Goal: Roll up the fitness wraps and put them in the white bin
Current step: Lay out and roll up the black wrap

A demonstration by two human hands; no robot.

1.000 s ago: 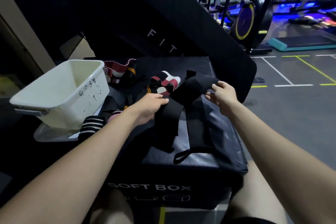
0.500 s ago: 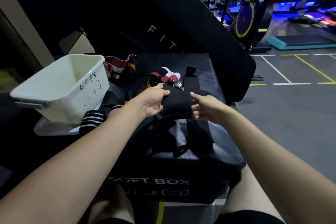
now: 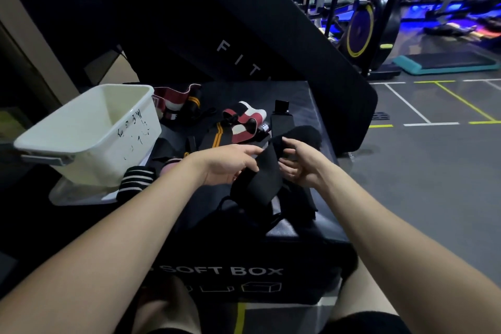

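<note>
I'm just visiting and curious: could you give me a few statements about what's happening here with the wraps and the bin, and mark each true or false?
1. Both hands hold the black wrap. True.
2. The white bin lies to the person's right. False: it is on the left.
3. The white bin holds rolled wraps. False: none show inside.
4. The soft box bears the wraps. True.
5. A red and white wrap lies beyond the hands. True.

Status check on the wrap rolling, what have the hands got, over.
Left hand and right hand both grip the black wrap above the soft box. Wrap not yet rolled. White bin sits left, path unobstructed.
</note>
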